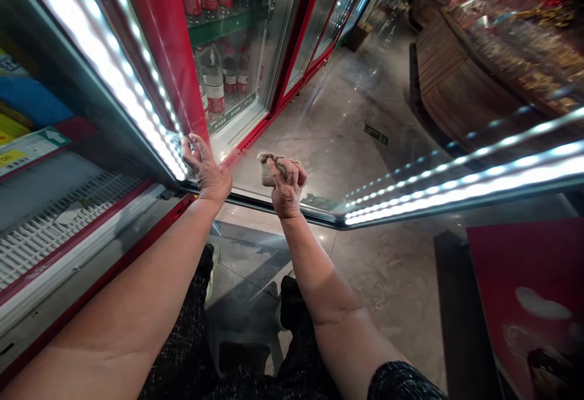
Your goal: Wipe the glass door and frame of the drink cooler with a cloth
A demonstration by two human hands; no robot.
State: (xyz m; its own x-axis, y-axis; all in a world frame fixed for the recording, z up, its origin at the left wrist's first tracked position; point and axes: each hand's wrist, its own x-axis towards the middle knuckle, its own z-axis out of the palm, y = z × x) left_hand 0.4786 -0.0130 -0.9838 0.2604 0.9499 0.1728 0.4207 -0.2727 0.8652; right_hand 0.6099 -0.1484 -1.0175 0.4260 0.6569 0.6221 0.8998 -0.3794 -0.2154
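Observation:
My right hand (288,187) is closed around a folded beige-grey cloth (267,173). It holds the cloth against or just in front of the glass, low on an open cooler door (314,213); whether they touch is unclear. Near the lower left corner of that door, my left hand (208,172) has its fingers curled beside the bright light strip (155,123). What those fingers grip, if anything, cannot be made out. Both forearms reach forward from below.
At left is an open cooler with a white wire rack (77,230). Ahead, a red-framed fridge holds bottles (212,78). A wooden display counter (456,72) stands at right rear. Below me is a grey stool (274,351); a red panel (524,266) stands at right.

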